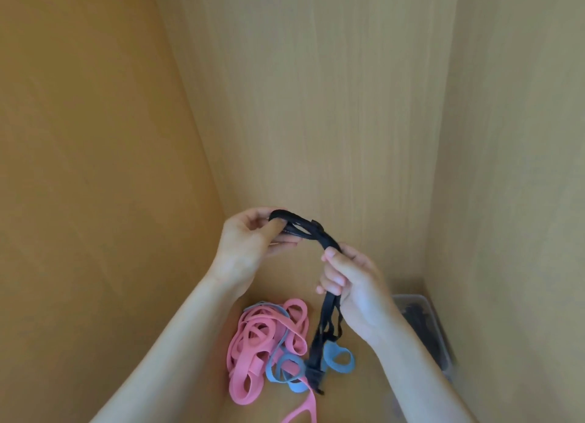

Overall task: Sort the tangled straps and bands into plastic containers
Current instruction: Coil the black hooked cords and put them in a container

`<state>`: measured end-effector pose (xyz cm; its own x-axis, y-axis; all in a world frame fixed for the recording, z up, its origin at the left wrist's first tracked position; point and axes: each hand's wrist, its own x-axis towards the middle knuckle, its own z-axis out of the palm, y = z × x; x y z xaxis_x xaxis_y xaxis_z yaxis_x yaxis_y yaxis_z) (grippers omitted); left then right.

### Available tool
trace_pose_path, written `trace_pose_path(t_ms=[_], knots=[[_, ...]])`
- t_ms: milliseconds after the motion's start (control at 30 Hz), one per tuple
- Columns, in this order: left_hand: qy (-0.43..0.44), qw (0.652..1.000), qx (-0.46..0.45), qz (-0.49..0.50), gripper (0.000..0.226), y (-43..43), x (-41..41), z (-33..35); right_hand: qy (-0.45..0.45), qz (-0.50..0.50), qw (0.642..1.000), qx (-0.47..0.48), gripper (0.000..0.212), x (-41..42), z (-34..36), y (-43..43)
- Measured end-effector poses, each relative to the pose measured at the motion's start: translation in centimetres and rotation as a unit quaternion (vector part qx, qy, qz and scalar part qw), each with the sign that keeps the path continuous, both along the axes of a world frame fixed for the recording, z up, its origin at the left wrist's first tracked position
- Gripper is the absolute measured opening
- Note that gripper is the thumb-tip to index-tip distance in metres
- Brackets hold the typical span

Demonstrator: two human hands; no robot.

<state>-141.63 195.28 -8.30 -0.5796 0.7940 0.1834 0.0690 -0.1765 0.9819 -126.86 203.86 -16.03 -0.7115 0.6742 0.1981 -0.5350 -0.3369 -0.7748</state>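
I hold a black strap (308, 229) in the air between both hands. My left hand (250, 242) pinches its looped upper end. Lower and to the right, my right hand (351, 283) grips its middle. The strap's tail hangs down from that fist, ending in a black buckle (315, 375) near the floor. Below my hands lies a tangle of pink bands (262, 337) mixed with blue bands (338, 357) and a grey band (283, 334). A clear plastic container (427, 324) with dark straps inside stands at the right, partly hidden by my right forearm.
I am working inside a wooden cabinet. Its left wall (95, 169), back wall (316, 106) and right wall (512, 201) close in around the small floor (364, 391) where the bands lie.
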Motion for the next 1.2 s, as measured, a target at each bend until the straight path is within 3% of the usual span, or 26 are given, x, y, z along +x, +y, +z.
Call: trace_pose_path(t_ms=[133,233,333,433,533,633,833,967,1100,1200], knots=[[-0.013,0.997,-0.018,-0.072,0.03,-1.3,-0.8,-1.0,0.036,-0.01,0.998,-0.055,0.015,0.9,1.0,0.5],[-0.002,0.999,-0.001,-0.051,0.037,-1.4,-0.9,-1.9,0.048,-0.001,0.998,-0.049,0.018,1.3,1.6,0.5],[0.013,0.999,0.03,0.03,0.036,-0.7,-1.1,-1.9,0.02,0.03,0.998,0.043,0.03,1.0,1.9,-0.1],[-0.008,0.996,0.071,0.06,0.034,-0.2,-1.4,-1.0,-0.086,0.021,0.978,0.188,0.028,-0.6,1.2,-1.2],[-0.036,0.996,0.073,-0.023,0.032,-0.5,-1.8,-0.1,-0.167,0.038,0.948,0.27,0.025,-1.9,0.2,-1.4],[-0.066,0.983,0.055,-0.16,0.039,-1.5,-2.1,0.6,-0.182,0.067,0.938,0.288,0.025,-2.2,0.4,-0.6],[0.053,0.975,0.014,-0.216,0.048,-3.9,-2.4,0.0,-0.179,0.047,0.947,0.264,0.014,-2.5,1.2,2.8],[0.082,0.974,-0.027,-0.211,0.06,-4.8,-2.8,-1.3,-0.175,0.018,0.948,0.264,0.013,-2.6,1.1,3.9],[0.099,0.975,-0.102,-0.169,0.035,-5.1,-3.2,-2.4,-0.18,-0.014,0.947,0.267,0.007,-2.9,1.4,3.8],[0.092,0.985,-0.11,-0.1,0.03,-4.4,-3.2,-4.1,-0.202,-0.042,0.933,0.296,0.01,-2.8,1.4,3.2]])
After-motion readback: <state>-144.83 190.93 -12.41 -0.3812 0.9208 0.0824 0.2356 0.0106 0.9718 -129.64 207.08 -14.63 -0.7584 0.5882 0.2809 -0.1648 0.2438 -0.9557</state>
